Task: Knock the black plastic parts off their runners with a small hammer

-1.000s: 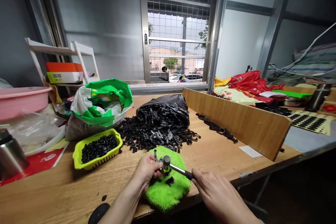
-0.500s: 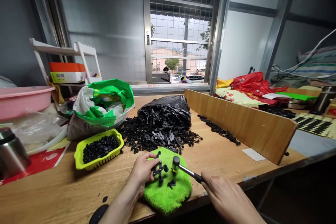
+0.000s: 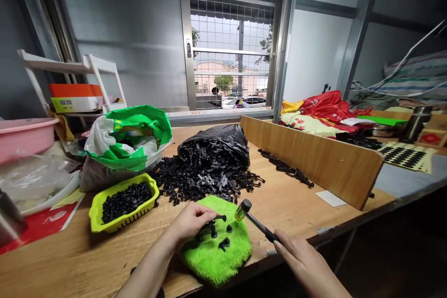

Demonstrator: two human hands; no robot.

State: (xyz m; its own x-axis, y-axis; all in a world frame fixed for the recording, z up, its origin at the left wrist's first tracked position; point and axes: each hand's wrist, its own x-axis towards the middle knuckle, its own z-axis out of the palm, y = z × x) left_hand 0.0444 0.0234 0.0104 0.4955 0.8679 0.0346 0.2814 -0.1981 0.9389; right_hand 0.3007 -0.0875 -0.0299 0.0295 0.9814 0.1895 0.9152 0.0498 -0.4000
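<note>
My left hand [image 3: 193, 221] pinches a black plastic part [image 3: 219, 218] above the left side of a fluffy green cloth pad [image 3: 223, 265]. Much of that part is hidden behind the fingers. On the pad lie small round black pieces [image 3: 224, 243], and one stands by itself [image 3: 229, 228] a little farther up. My right hand [image 3: 296, 252] is closed round the dark grip of a small mallet [image 3: 260, 224]. The mallet's head, with a black face and a yellowish clear face, is raised over the pad's right edge, apart from the pieces.
Behind the pad, black parts [image 3: 209, 179] spill from a black plastic bag [image 3: 228, 137]. To the left stands a yellow basket [image 3: 94, 216] of small black pieces, with a green-and-white bag [image 3: 129, 163] behind it. A wooden board [image 3: 314, 158] runs along the right.
The mallet head has lifted off the pad and swung up to the right. My left hand has turned the black part, which now lies more level. The view has shifted slightly right.
</note>
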